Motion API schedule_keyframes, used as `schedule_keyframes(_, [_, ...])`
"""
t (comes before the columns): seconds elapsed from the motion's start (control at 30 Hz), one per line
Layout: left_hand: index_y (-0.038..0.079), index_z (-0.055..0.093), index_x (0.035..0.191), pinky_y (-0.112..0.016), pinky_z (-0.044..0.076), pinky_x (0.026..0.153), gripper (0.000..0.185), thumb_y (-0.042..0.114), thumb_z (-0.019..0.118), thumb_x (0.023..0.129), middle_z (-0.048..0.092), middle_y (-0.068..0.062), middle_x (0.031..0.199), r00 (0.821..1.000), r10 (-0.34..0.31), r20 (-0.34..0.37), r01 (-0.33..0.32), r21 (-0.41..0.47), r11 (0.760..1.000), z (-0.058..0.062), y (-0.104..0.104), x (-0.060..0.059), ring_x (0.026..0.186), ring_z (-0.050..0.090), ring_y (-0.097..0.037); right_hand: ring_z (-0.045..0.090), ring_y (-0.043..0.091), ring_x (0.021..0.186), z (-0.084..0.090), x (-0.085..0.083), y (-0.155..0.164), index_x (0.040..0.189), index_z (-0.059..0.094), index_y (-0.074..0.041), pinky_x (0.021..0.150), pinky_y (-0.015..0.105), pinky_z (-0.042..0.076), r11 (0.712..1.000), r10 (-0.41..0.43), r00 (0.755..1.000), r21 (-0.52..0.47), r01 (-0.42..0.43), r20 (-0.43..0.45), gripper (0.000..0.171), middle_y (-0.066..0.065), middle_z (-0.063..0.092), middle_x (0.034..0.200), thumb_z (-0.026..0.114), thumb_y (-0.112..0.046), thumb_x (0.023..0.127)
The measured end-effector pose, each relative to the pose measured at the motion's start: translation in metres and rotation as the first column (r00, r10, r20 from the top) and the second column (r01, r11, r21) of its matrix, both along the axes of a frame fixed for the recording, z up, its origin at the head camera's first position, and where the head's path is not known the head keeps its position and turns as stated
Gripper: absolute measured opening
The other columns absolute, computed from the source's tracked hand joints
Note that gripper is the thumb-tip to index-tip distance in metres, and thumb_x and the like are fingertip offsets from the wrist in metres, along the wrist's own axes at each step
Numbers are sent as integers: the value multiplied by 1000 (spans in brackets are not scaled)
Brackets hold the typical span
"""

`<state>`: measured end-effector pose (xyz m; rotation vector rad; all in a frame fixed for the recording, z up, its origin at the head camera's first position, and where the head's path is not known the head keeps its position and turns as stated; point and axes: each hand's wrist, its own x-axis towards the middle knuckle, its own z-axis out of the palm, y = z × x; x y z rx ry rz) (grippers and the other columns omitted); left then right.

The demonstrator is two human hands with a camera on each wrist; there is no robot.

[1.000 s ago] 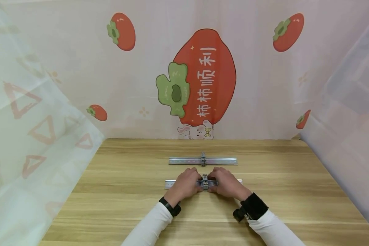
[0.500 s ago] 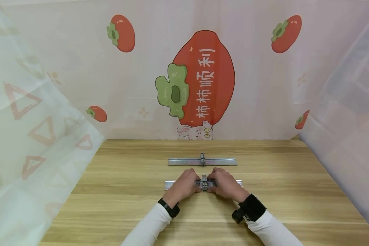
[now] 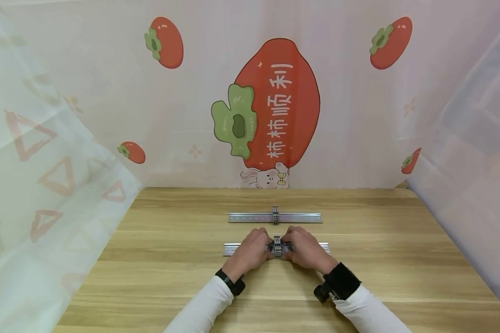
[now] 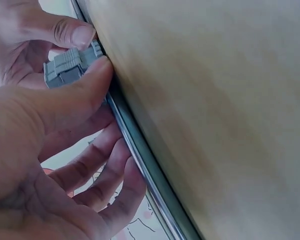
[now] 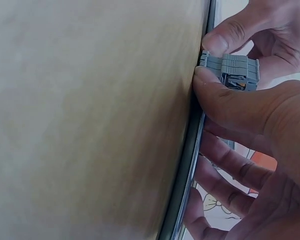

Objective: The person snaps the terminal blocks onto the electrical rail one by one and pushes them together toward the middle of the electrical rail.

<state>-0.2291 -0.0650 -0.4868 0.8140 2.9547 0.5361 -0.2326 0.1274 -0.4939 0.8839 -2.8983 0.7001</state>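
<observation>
A pale curtain [image 3: 358, 115] printed with persimmons closes off the far side from nine to three o'clock, a large red fruit with white characters at twelve. Below it, the wooden counter [image 3: 171, 277] fills the lower half of the head view.

Two metal rails lie crosswise on the counter, parallel and apart. The far rail [image 3: 250, 217] sits toward twelve o'clock and carries a small grey block [image 3: 275, 215] at its middle. The near rail [image 3: 231, 249] lies at six o'clock from it, its two ends showing past the knuckles on either side.

White sleeves [image 3: 204, 305] come in from five and seven o'clock, each wrist wearing a dark band.

The left hand [image 3: 250, 252] and the right hand [image 3: 306, 250] meet over the middle of the near rail, close together. Each has its thumb on the near side of the rail and its fingers curled over the far side, so both are clamped on the rail and pinch the part between them.

That part is a grey terminal block [image 3: 278, 246] seated on the near rail, right between the two hands. The left wrist view shows the thumb [image 4: 75, 97] pressed against the block's [image 4: 65, 67] side by the rail's edge; the right wrist view shows the block [image 5: 232, 70] held between thumb and forefinger, a touch of orange on its face.
</observation>
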Motion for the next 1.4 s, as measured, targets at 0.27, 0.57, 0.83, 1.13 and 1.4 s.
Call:
schedule_keyframes(0.27, [5,80,93,-27,41,69,17,20,84,85,55,1,83,1000,11,15,-11,-20,1000,0,2,1,79,48,-15,55,15,83,0,2,-1,100,80,-6,70,33,46,1000,-25,1000,-4,25,-3,30,-1,61,88,92,-14,74])
schedule_keyframes(0.57, [0,76,113,-30,49,79,39,25,86,84,61,-4,98,998,-34,61,32,31,999,4,-7,0,91,55,-18,60,19,90,7,2,5,110,77,-2,78,38,51,1000,6,999,-27,-5,45,40,3,66,98,91,-20,76])
schedule_keyframes(0.83, [-1,65,132,-30,51,84,55,27,83,87,61,-9,117,990,-75,123,56,154,987,15,-17,1,101,57,-17,64,25,101,16,-1,12,122,72,-4,84,42,54,991,46,991,-128,-30,124,49,7,68,112,88,-23,80])
schedule_keyframes(1.13, [4,72,123,-29,51,82,41,26,80,89,64,-7,113,993,-71,98,53,174,983,17,-13,3,101,59,-20,64,23,98,15,-1,10,117,74,-7,82,40,53,988,48,992,-150,-30,119,41,4,68,106,88,-22,81])
schedule_keyframes(1.4, [4,71,125,-30,51,84,42,25,80,90,64,-9,116,994,-66,90,52,157,986,17,-12,2,102,58,-18,64,25,98,15,-2,10,117,73,-4,83,44,53,986,61,990,-164,-40,126,40,7,68,106,87,-20,82])
